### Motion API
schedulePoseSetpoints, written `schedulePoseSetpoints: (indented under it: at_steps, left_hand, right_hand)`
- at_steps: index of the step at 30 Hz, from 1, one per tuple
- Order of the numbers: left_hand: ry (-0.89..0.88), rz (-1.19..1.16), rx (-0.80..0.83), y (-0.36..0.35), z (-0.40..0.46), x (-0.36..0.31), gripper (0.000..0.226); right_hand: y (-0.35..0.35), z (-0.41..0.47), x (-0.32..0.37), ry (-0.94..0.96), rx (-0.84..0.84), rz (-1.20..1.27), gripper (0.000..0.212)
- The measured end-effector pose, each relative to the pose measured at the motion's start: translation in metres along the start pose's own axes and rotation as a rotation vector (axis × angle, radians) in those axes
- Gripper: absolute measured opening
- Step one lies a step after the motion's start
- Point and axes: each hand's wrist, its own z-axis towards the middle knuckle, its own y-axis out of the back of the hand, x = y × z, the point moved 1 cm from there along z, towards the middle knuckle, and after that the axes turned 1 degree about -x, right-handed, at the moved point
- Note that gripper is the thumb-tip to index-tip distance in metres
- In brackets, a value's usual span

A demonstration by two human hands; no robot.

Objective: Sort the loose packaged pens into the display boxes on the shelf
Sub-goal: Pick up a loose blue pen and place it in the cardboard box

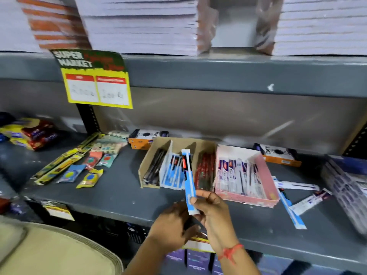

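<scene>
My right hand (211,207) grips the lower end of a blue packaged pen (187,171), held upright in front of the brown divided display box (176,142). That box holds black pens, blue packs and red pens in separate compartments. My left hand (172,225) sits just below and left of the pack, fingers curled; I cannot see whether it holds anything. A pink display box (268,175) with white-packaged pens stands to the right. Loose packaged pens (292,209) lie on the grey shelf (119,195) right of the pink box.
Erasers and yellow-packed items (79,167) are scattered on the shelf's left. Orange-and-black boxes (143,139) stand at the back. A blue-white stack (347,185) fills the right edge. Notebook stacks (139,24) sit on the upper shelf, with a price sign (95,86) hanging below.
</scene>
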Motion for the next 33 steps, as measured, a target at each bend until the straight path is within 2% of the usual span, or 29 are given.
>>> schedulePoseSetpoints:
  at_steps: [6, 10, 12, 14, 17, 20, 24, 29, 32, 33]
  left_hand:
    - [0.123, 0.052, 0.013, 0.015, -0.013, 0.062, 0.053]
    - [0.083, 0.070, 0.008, 0.008, -0.015, 0.072, 0.058]
    - [0.077, 0.062, -0.008, 0.005, -0.014, 0.073, 0.059]
    - [0.077, 0.049, -0.014, 0.004, -0.014, 0.075, 0.060]
    - [0.075, 0.034, -0.014, 0.002, -0.014, 0.076, 0.062]
    - [0.064, 0.037, -0.007, 0.002, -0.013, 0.075, 0.063]
    - [0.078, 0.009, 0.001, 0.004, -0.011, 0.075, 0.064]
    - [0.038, 0.042, -0.066, 0.011, -0.013, 0.069, 0.058]
    - [0.056, -0.001, -0.040, 0.008, -0.012, 0.070, 0.065]
    - [0.062, -0.012, -0.037, 0.005, -0.011, 0.072, 0.066]
  right_hand:
    - [-0.055, 0.041, -0.038, 0.084, -0.189, -0.121, 0.035]
    - [-0.083, 0.074, -0.038, 0.164, -0.254, -0.085, 0.044]
    - [-0.089, 0.087, -0.034, 0.221, -0.318, -0.217, 0.048]
    - [-0.090, 0.100, -0.036, 0.232, -0.390, -0.337, 0.044]
    - [-0.083, 0.110, -0.038, 0.215, -0.451, -0.533, 0.025]
    - [-0.083, 0.114, -0.036, 0.194, -0.456, -0.665, 0.015]
    - [-0.087, 0.120, -0.034, 0.157, -0.446, -0.685, 0.013]
    - [-0.087, 0.118, -0.030, 0.156, -0.393, -0.835, 0.030]
    - [-0.090, 0.112, -0.027, 0.196, -0.356, -0.889, 0.018]
    - [-0.089, 0.108, -0.026, 0.224, -0.341, -0.897, 0.022]
